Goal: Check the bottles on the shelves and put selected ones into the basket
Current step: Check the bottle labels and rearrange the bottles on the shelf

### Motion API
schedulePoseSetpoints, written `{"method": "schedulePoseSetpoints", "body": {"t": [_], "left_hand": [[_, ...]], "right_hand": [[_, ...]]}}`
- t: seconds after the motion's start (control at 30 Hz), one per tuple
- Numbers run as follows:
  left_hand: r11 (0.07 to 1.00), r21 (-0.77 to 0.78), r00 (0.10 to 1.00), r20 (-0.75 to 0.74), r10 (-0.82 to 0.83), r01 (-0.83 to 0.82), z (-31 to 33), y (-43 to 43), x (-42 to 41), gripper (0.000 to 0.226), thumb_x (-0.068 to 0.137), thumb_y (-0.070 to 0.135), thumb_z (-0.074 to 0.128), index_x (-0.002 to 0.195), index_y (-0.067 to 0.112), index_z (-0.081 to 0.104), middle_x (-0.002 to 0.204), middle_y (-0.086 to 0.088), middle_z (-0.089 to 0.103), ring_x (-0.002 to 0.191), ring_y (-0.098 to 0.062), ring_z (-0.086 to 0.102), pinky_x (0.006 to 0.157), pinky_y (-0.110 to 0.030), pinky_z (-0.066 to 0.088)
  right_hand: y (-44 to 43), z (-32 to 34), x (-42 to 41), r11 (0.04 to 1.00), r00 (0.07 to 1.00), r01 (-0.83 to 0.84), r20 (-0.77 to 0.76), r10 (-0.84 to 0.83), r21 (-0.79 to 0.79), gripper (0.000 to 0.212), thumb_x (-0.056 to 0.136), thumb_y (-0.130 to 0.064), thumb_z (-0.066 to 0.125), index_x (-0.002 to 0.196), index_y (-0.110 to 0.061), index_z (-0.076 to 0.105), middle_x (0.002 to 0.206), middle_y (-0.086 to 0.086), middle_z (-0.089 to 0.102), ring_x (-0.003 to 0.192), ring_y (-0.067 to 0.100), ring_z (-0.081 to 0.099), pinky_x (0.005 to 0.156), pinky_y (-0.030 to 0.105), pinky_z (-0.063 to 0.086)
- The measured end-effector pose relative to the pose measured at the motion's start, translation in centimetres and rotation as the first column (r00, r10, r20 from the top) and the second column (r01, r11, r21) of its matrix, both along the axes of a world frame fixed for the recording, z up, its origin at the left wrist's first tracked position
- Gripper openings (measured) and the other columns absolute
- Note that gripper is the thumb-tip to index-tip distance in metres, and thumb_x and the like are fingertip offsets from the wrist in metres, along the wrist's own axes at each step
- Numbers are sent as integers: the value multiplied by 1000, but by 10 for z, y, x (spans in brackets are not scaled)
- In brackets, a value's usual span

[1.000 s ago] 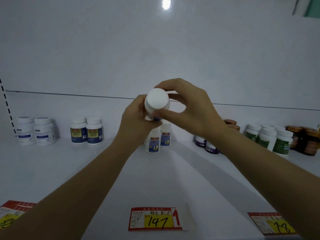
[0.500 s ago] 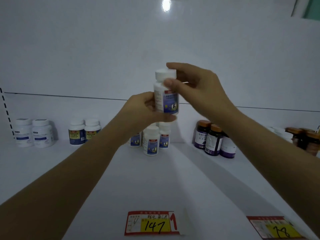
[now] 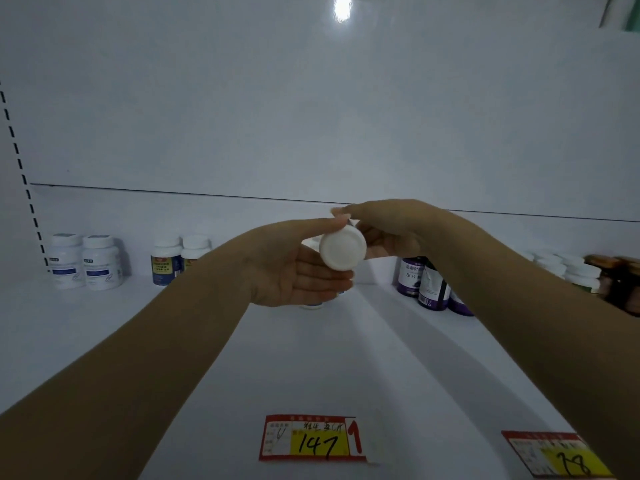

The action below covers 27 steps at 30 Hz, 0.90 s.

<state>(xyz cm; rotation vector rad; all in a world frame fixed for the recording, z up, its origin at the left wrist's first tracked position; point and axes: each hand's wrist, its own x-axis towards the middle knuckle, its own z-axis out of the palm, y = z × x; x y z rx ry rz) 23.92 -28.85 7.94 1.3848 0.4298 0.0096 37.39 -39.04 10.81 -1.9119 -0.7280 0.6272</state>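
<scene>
Nearest, a price tag [image 3: 313, 438] marked 147 sat on the shelf [image 3: 311, 368] edge. Beyond it, both hands held one bottle [image 3: 343, 251] above the shelf: half a second before it stood upright, label showing; now it was tipped over, one white round end facing the camera. Likely the check continued, an end under inspection. The left hand [image 3: 294, 268] cradled it, the right hand [image 3: 388, 230] pinched its far part. Farther back stood shelved bottles [image 3: 85, 261]. No basket showed.
</scene>
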Motion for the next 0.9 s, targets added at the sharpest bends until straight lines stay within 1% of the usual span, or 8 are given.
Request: {"method": "schedulePoseSetpoints", "body": {"t": [0.07,0.23,0.33,0.43,0.5,0.57,0.73,0.9], "left_hand": [[1000,3,1000,4,-13,13,2,0,0,68,70,46,72,112,-7,61,104,-17,71,98,-25,69,88,-34,52],[998,62,995,103,-4,-2,3,-1,5,51,73,34,72,108,-1,64,100,-16,72,92,-24,71,77,-29,58],[989,119,958,282,47,-83,-4,0,10,48,62,24,75,106,6,68,104,-11,72,98,-20,69,84,-27,55],[923,302,894,440,85,-237,-14,5,12,36,67,14,78,102,13,70,99,-2,74,94,-13,70,84,-24,55],[876,367,865,490,105,-314,-21,6,13,38,67,8,80,103,13,69,94,1,75,87,-12,71,77,-25,57],[861,388,854,511,97,-329,-29,6,13,42,65,5,81,104,10,67,95,1,75,87,-14,71,77,-27,57],[847,429,859,509,60,-313,-37,6,12,32,68,4,79,94,19,68,82,12,74,74,-2,70,59,-11,52],[829,478,879,475,34,-291,-37,4,13,30,71,8,78,94,25,67,89,11,73,78,-3,70,62,-12,53]], "right_hand": [[-1,1,1,1000,1000,4,6,-5,24,43,88,-39,64,109,-2,61,93,13,62,65,16,63,49,19,54],[-6,9,-4,980,995,7,100,-27,198,29,85,-32,69,89,-4,67,80,10,69,55,12,65,51,18,53],[-13,16,-5,923,958,-77,286,-37,378,41,86,-29,68,104,8,66,99,20,71,76,18,69,68,22,58],[-21,14,-8,882,870,-152,484,-94,445,31,85,-27,70,109,-8,68,102,13,70,91,16,68,82,26,58],[-24,7,-9,888,823,-163,555,-118,430,28,83,-26,72,109,-17,68,102,7,70,95,14,67,85,23,55],[-26,1,-9,907,805,-168,585,-100,387,27,83,-26,72,108,-21,66,103,2,70,95,10,67,84,18,53],[-27,3,-6,965,775,-156,632,-12,209,43,84,-39,68,124,-26,60,117,-6,64,107,6,61,93,23,48],[-25,17,-11,983,747,-159,663,56,95,36,83,-44,66,113,-24,68,104,-13,69,95,0,64,86,20,48]]}}
